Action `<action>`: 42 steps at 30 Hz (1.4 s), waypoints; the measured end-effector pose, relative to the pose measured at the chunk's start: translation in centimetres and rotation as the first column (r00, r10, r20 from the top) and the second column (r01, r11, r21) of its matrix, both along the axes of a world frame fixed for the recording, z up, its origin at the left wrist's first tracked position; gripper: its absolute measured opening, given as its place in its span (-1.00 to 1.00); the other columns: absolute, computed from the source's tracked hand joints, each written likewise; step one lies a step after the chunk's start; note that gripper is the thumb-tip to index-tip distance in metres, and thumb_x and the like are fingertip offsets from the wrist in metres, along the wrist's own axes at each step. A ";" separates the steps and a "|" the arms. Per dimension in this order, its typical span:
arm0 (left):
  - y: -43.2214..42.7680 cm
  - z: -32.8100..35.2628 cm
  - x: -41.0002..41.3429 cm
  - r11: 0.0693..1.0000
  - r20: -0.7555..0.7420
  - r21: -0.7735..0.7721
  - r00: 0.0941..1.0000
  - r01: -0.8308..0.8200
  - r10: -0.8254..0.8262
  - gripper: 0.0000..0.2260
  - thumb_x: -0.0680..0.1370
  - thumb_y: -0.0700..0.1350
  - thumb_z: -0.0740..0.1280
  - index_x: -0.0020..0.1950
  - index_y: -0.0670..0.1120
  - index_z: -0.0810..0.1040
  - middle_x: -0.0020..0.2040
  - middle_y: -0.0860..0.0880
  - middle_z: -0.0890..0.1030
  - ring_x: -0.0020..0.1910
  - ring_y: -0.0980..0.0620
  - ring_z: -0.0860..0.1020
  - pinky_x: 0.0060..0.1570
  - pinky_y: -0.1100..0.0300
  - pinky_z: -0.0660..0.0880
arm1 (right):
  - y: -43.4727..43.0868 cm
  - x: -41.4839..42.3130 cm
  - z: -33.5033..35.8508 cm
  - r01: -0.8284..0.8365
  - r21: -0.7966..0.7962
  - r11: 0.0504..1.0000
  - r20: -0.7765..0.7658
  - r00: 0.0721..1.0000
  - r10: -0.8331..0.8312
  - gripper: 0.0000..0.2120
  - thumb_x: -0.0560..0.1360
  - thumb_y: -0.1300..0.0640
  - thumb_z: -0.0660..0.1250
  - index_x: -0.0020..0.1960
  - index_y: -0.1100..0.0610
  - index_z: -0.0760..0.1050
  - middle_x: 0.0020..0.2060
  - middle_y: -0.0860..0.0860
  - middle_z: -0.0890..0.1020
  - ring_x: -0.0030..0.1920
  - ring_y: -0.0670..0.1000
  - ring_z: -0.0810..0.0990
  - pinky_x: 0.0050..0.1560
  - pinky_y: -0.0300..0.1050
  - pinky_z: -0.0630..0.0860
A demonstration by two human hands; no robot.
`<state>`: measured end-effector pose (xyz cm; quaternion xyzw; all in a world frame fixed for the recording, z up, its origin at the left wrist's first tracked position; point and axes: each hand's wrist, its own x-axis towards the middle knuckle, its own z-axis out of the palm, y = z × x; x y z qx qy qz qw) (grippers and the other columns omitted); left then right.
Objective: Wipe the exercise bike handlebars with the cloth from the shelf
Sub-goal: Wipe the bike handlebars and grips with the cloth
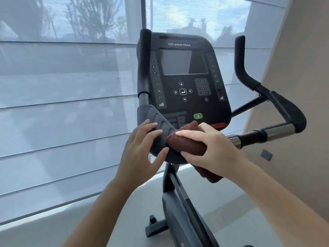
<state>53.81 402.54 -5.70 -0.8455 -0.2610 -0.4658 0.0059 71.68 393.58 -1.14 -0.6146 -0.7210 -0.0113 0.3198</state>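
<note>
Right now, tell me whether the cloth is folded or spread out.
Folded. The cloth is bunched into a thick wad gripped by the right hand, pressed on the handlebar.

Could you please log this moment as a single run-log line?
step: wipe | right hand: grips cloth on left handlebar | left hand: open, resting on same bar | right handlebar: untouched

console print [174, 119] illegible | bike base [156, 227] cut btm | cloth [188, 142] partly under R hand [213, 145]
</note>
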 end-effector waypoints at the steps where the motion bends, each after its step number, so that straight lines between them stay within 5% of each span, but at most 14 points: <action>1: -0.3 -0.1 0.2 1.000 0.000 0.004 1.000 -0.010 0.010 -0.64 0.48 -0.01 0.26 0.12 -0.25 0.53 0.18 -0.18 0.53 0.32 -0.13 0.38 0.25 -0.06 0.38 | -0.6 0.4 -0.4 0.003 0.026 1.000 0.007 1.000 -0.003 -0.57 0.37 0.01 0.40 0.23 -0.18 0.47 -0.04 0.00 0.49 -0.06 -0.05 0.48 -0.03 -0.35 0.41; 5: -1.5 -0.3 1.1 0.998 -0.003 0.038 0.999 -0.043 0.043 -0.67 0.47 -0.03 0.27 0.08 -0.24 0.55 0.15 -0.17 0.54 0.30 -0.15 0.41 0.22 -0.12 0.40 | -1.9 2.8 -0.7 0.043 0.098 0.994 -0.060 0.997 -0.037 -0.58 0.36 0.05 0.43 0.21 -0.11 0.51 -0.06 0.03 0.52 -0.06 -0.01 0.53 0.05 -0.18 0.49; 9: -2.2 -0.2 2.3 0.998 -0.012 0.035 0.999 -0.047 0.047 -0.72 0.47 -0.05 0.27 0.07 -0.21 0.55 0.15 -0.15 0.55 0.29 -0.14 0.41 0.16 -0.24 0.40 | -0.7 4.3 0.0 0.186 0.191 0.964 -0.248 0.959 -0.136 -0.58 0.37 -0.03 0.41 0.22 -0.12 0.50 -0.03 0.00 0.51 -0.05 -0.05 0.51 0.00 -0.34 0.42; 14: -2.6 -0.5 3.5 0.998 0.015 0.032 0.998 -0.060 0.059 -0.75 0.49 -0.05 0.26 0.03 -0.18 0.58 0.10 -0.09 0.59 0.22 -0.05 0.48 0.23 -0.14 0.35 | 1.4 2.3 -1.0 0.218 0.136 0.966 0.010 0.975 -0.222 -0.59 0.41 -0.17 0.28 0.24 -0.16 0.47 -0.04 0.08 0.51 0.02 0.10 0.48 -0.06 -0.08 0.39; 17: -2.4 -0.8 3.6 0.997 0.054 0.045 0.996 -0.068 0.066 -0.76 0.48 -0.04 0.27 -0.02 -0.17 0.62 0.04 -0.06 0.63 0.15 0.00 0.53 0.25 0.04 0.30 | 0.7 4.7 -1.4 0.254 0.171 0.952 -0.007 0.967 -0.256 -0.58 0.38 -0.16 0.27 0.23 -0.14 0.48 -0.04 0.09 0.52 0.00 0.13 0.48 -0.03 -0.04 0.44; 23: -2.6 -1.1 4.6 0.987 0.130 0.094 0.985 -0.129 0.117 -0.79 0.46 -0.09 0.26 -0.12 -0.21 0.61 -0.05 -0.10 0.65 0.06 -0.06 0.57 0.13 0.02 0.38 | 0.4 6.7 -1.7 0.299 0.236 0.925 -0.057 0.954 -0.294 -0.66 0.42 -0.01 0.36 0.16 0.07 0.56 0.25 0.17 0.40 0.18 0.20 0.37 0.17 0.05 0.36; 29: -2.6 -1.5 5.0 0.979 0.175 0.105 0.972 -0.176 0.156 -0.79 0.46 -0.11 0.24 -0.13 -0.20 0.61 -0.07 -0.09 0.64 0.10 0.03 0.50 0.14 0.01 0.35 | 1.0 2.3 -2.0 0.142 0.327 0.934 0.003 0.989 -0.151 -0.65 0.39 -0.06 0.34 0.12 0.07 0.57 0.07 0.12 0.54 -0.06 0.16 0.54 -0.09 0.02 0.54; 36: -2.5 -1.6 5.6 0.966 0.200 0.139 0.961 -0.219 0.189 -0.79 0.45 -0.15 0.22 -0.17 -0.22 0.60 -0.09 -0.11 0.64 0.08 0.02 0.50 0.11 -0.01 0.35 | 0.4 6.2 -2.5 0.227 0.362 0.904 -0.044 0.973 -0.227 -0.64 0.38 -0.01 0.36 0.13 0.09 0.57 0.02 0.15 0.56 -0.12 0.15 0.55 -0.14 0.06 0.59; 42: -2.3 -1.8 5.6 0.956 0.202 0.178 0.959 -0.234 0.198 -0.79 0.45 -0.15 0.22 -0.17 -0.22 0.61 -0.10 -0.12 0.64 0.05 0.01 0.50 0.09 0.05 0.33 | 0.9 0.9 -3.5 0.181 0.439 0.880 -0.075 0.983 -0.166 -0.64 0.39 -0.09 0.27 0.10 0.04 0.59 -0.03 0.11 0.59 -0.14 0.10 0.56 -0.13 -0.06 0.53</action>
